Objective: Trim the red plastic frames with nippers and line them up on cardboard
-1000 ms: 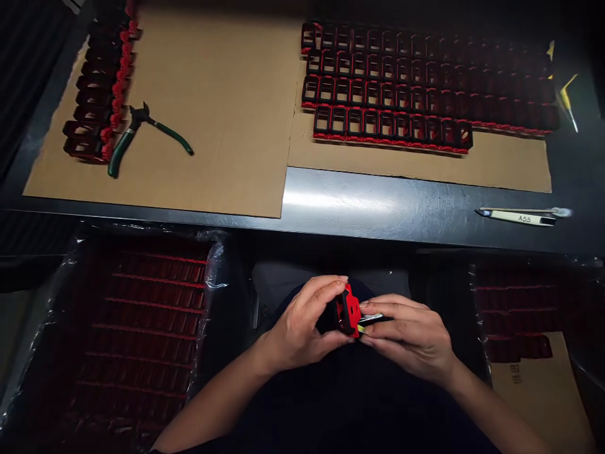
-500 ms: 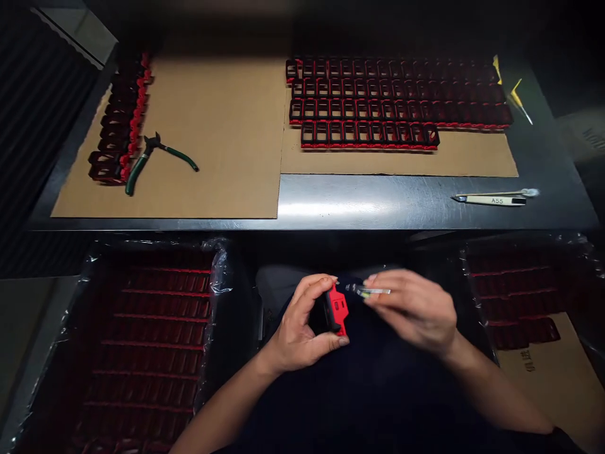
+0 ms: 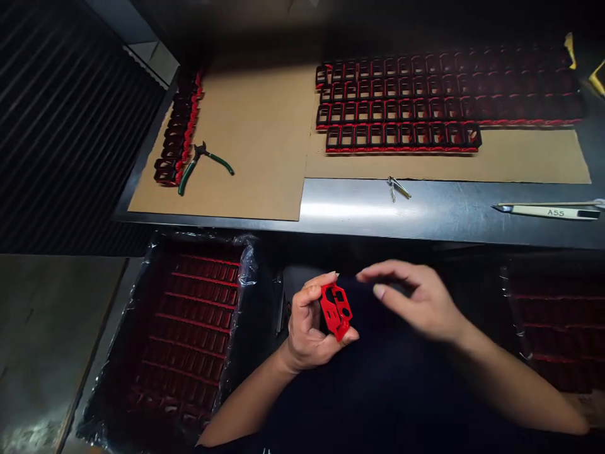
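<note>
A small red plastic frame [image 3: 331, 310] with cut-out holes is gripped by its ends between the fingers and thumb of my left hand [image 3: 307, 328]. Its red face is turned up toward me. To the right of it, my right hand [image 3: 418, 299] is open and holds nothing, thumb and forefinger apart. Beyond my hands, small metal nail clippers [image 3: 399, 188] lie on the metal table edge. Green-handled side cutters [image 3: 201, 154] rest spread on the cardboard [image 3: 265, 139] at left.
Rows of black and red frames [image 3: 401, 110] stand on the right cardboard, and a column [image 3: 174, 139] stands at left. A knife marked A55 [image 3: 543, 211] lies at right beside a thin stick. Below are a plastic-lined bin [image 3: 248, 265] of parts and another parts stack [image 3: 558, 325].
My right hand has let go of the nail clippers, which now lie on the table edge. My left hand has turned the red part face up. The view has shifted left.
</note>
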Tool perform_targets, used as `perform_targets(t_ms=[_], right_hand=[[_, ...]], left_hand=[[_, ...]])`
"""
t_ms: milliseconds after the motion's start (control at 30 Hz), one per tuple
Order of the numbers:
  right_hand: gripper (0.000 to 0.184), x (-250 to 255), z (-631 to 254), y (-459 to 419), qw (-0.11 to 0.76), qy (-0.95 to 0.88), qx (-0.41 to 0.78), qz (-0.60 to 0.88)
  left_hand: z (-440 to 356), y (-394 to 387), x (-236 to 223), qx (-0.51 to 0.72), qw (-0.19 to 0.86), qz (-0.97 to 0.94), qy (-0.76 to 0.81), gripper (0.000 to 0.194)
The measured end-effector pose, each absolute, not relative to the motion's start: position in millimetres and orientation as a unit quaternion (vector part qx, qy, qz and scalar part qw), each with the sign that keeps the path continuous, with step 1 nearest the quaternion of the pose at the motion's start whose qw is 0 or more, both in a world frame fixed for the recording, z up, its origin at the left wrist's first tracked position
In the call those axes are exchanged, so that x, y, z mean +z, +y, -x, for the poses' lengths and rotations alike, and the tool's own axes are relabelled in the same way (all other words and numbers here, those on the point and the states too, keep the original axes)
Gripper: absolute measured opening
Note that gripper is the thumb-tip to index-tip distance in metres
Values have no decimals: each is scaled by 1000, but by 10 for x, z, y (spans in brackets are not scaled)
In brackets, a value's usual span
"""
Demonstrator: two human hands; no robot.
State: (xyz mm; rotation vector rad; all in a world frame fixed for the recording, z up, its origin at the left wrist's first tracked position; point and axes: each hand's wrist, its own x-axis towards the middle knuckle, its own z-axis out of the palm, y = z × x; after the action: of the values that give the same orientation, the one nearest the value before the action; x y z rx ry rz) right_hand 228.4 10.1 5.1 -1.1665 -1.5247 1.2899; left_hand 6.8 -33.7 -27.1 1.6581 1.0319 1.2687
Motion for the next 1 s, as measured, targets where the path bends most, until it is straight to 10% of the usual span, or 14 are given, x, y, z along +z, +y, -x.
perform_targets(t_ms=[167, 400, 733, 1000], right_hand=[[27, 130, -1992, 23, 307, -439, 770, 347], [18, 131, -1910, 194, 279, -431, 756, 406], [54, -96, -1907, 255, 295, -400, 764, 411], [42, -193, -1972, 168, 294, -193, 892, 285]], left_hand=[[-25, -202, -323, 486, 356, -696, 391, 77], [-18, -69, -331, 494, 305, -724, 372, 79], [-120, -58, -370, 509, 524, -563, 386, 74], [-203, -78, -422, 478, 638, -464, 386, 77]])
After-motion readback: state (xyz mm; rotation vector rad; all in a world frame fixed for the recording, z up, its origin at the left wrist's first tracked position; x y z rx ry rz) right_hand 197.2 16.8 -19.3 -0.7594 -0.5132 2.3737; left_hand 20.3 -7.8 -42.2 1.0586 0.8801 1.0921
